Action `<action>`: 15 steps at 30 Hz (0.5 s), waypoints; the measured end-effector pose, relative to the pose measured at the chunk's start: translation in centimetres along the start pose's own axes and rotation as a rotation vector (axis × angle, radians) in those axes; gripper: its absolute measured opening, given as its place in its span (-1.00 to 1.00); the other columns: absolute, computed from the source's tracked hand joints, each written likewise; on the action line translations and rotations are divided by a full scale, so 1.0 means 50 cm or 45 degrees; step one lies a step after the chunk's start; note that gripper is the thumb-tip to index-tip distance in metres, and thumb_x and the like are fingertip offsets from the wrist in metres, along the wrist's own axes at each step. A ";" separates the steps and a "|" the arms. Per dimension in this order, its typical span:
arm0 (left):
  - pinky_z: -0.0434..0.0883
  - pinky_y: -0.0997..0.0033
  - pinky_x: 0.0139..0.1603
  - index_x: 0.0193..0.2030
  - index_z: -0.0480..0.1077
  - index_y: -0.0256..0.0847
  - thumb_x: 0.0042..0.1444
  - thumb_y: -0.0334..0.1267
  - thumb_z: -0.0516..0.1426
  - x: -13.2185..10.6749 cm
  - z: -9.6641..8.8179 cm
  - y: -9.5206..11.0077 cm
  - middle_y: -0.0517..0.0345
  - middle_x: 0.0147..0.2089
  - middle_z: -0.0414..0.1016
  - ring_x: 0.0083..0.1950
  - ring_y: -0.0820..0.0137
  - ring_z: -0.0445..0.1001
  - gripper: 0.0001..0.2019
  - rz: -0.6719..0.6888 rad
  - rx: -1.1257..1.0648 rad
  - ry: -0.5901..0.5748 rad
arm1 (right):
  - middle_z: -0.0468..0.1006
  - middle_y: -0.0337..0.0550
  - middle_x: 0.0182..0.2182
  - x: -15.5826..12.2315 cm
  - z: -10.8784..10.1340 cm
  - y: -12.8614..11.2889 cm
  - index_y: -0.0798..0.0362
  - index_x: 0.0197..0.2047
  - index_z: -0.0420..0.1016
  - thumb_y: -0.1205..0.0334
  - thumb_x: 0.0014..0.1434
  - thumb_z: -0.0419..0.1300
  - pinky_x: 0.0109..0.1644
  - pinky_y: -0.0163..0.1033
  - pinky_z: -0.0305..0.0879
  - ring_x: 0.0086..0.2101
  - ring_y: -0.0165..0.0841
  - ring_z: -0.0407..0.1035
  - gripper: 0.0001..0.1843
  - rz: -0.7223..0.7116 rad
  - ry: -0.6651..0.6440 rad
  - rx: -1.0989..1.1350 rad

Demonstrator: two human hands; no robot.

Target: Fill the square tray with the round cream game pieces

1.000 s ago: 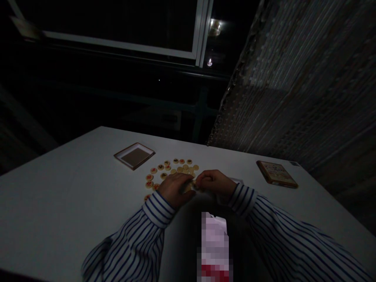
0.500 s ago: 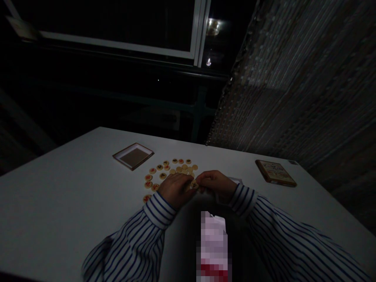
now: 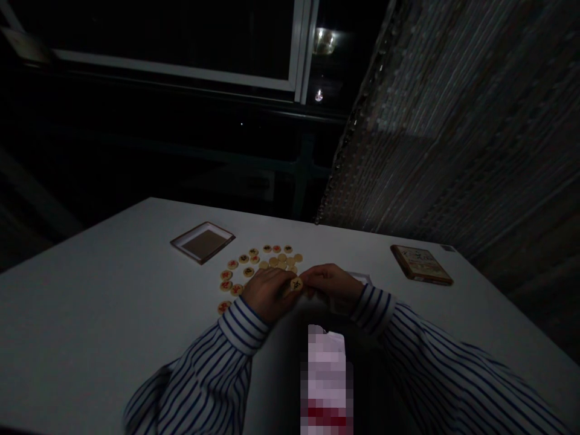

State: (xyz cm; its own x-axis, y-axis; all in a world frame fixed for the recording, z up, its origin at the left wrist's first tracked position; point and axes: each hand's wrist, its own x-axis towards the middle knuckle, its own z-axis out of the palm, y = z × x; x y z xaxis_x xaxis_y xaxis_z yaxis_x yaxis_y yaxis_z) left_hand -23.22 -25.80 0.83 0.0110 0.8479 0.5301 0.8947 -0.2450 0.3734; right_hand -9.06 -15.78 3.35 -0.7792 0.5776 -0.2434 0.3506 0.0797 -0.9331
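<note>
A round wooden Chinese chess piece (image 3: 296,284) with a dark character on its face stands between my two hands. The thumb and fingers of my left hand (image 3: 270,294) close on it from the left. From the right, the pinched fingertips of my right hand (image 3: 332,283) meet its edge. Several pieces with red or black characters, such as a red-marked piece (image 3: 226,275), curve in an arc beyond and left of my left hand. Plain-faced pieces (image 3: 281,264) lie clustered just past my fingers. Part of that cluster is hidden by my left hand.
An open, shallow box half (image 3: 181,247) lies at the back left of the white table (image 3: 99,314). A printed box lid (image 3: 421,264) rests at the right. Behind my right wrist, a pale tray-like item (image 3: 365,278) is partly covered. A bead curtain (image 3: 408,157) hangs beyond the right side.
The view has shifted slightly. The held chess piece has turned a little, showing its marked face more fully; both hands stay together around it.
</note>
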 end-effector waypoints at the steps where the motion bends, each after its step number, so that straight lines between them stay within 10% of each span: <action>1: 0.29 0.32 -0.24 -0.26 0.32 -0.20 -0.02 -0.18 0.01 0.000 0.000 0.000 0.08 -0.30 0.43 -0.26 0.36 0.37 -0.79 -0.003 -0.005 0.005 | 0.38 -0.29 -0.65 -0.002 0.000 0.000 0.19 -0.35 0.42 0.11 -0.11 0.12 -0.61 -0.45 -0.01 -0.65 -0.59 0.17 -0.68 -0.012 -0.001 0.014; 15: 0.33 0.36 -0.26 -0.22 0.31 -0.22 -0.07 -0.26 0.06 0.010 0.010 0.027 0.09 -0.32 0.42 -0.28 0.39 0.37 -0.77 -0.008 -0.151 0.094 | 0.48 -0.17 -0.47 -0.052 -0.022 -0.015 0.20 -0.36 0.44 0.16 -0.12 0.12 -0.43 -0.39 0.17 -0.53 -0.54 0.23 -0.72 -0.138 0.113 0.102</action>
State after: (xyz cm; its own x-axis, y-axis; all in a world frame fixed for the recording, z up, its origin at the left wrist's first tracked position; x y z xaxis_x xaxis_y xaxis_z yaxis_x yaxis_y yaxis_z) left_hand -21.79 -25.48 1.19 -0.0316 0.8138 0.5803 0.8354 -0.2972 0.4623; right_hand -6.73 -16.48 4.99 -0.7601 0.6387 -0.1195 0.2218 0.0821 -0.9716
